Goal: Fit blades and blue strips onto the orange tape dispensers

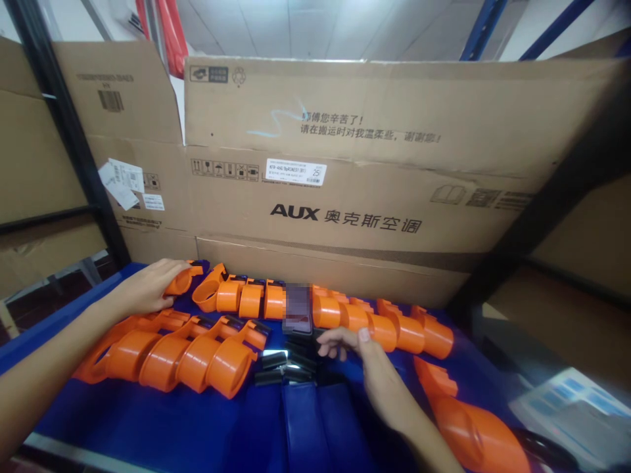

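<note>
At the far left of the back row, my left hand (pixel 154 284) has its fingers closed round an orange plastic ring-shaped part (pixel 181 281); part of its grip is hidden. My right hand (pixel 348 343) hovers near the middle, its fingers loosely bent and the thumb apart, with nothing seen in it. Just left of it lie several black cylindrical pieces (pixel 290 368), some with shiny ends. Behind them a phone-like device (pixel 306 320) with a blurred-out face leans among the orange parts. Further orange rings (pixel 340 314) run in a row behind my right hand.
Orange ring parts (pixel 190 361) with black inserts line up at front left. Larger orange pieces (pixel 473 430) lie at the right edge. A blue cloth (pixel 172 427) covers the table. A cardboard sheet (pixel 365 184) stands behind, between dark posts (pixel 532 217).
</note>
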Available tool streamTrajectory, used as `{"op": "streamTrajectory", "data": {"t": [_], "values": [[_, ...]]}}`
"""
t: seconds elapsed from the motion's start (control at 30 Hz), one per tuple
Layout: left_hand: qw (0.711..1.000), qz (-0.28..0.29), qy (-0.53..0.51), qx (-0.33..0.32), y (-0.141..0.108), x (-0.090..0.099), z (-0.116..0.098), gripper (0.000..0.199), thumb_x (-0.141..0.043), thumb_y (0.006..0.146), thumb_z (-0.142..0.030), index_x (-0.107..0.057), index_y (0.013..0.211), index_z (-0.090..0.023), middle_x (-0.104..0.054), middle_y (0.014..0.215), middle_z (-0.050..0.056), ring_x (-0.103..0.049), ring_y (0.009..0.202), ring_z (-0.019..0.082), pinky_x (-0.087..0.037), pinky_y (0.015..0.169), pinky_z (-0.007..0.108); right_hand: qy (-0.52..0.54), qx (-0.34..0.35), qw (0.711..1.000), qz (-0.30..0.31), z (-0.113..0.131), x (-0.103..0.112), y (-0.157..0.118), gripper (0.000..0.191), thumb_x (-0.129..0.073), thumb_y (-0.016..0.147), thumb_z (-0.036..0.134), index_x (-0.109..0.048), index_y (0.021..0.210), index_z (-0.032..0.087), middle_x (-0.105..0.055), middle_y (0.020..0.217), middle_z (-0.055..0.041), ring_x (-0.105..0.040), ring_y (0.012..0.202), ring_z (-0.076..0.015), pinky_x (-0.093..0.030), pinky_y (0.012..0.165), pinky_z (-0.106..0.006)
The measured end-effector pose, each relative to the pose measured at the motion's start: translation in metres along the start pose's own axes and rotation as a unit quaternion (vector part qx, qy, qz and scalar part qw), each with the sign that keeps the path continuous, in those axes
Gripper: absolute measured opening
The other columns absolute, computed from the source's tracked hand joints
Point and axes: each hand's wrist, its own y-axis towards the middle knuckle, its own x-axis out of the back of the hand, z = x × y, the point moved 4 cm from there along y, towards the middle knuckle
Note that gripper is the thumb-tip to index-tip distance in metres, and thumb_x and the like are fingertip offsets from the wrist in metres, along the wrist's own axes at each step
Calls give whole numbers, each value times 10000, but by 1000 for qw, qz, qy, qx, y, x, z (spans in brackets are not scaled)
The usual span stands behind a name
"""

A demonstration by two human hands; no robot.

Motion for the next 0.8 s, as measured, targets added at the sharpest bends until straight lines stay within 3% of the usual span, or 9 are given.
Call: {"op": "streamTrajectory", "data": {"t": [0.23,0.43,0.57,0.63,0.73,0.8], "values": [[999,34,-1,-28,8,-11,-13,864,-655,643,-135,-462,1477,-252,-570,1467,122,-496,1347,364,-384,1123,473,-5,3,1000,3,0,0,1,742,-150,1040,653,-752,985,223,-755,871,-80,-648,811,-256,-470,719,-390],[997,69,-19,-24,12,-23,-16,886,-734,731,-351,-383,1542,-291,-538,1522,123,-519,1339,378,-399,1090,478,4,3,1000,-17,9,-1,-2,702,-176,1053,621,-752,985,225,-756,874,-78,-647,805,-255,-470,759,-404],[996,85,-39,5,14,-11,-9,1011,-739,738,-502,-272,1603,-265,-448,1599,146,-465,1400,395,-336,1136,503,2,2,1000,-12,9,0,-3,729,-152,1047,632,-756,1008,227,-758,882,-83,-644,815,-263,-480,780,-417],[994,96,-55,5,14,-2,-2,984,-703,772,-518,-270,1609,-236,-441,1603,155,-453,1412,390,-327,1143,491,3,3,1000,-8,7,1,-3,748,-136,1042,642,-755,1005,225,-759,886,-86,-645,818,-266,-485,776,-417],[995,89,-42,28,8,8,14,815,-642,820,-448,-395,1556,-198,-548,1520,144,-523,1334,379,-373,1094,467,9,7,1000,-11,6,3,-2,745,-146,1034,656,-753,996,226,-759,876,-87,-648,816,-266,-491,755,-409],[996,59,-16,59,2,8,24,742,-674,756,-351,-528,1458,-162,-649,1402,127,-596,1210,362,-421,1027,439,11,9,1000,-19,6,4,-2,743,-154,1030,665,-754,996,228,-758,869,-86,-647,809,-263,-495,750,-406]]}}
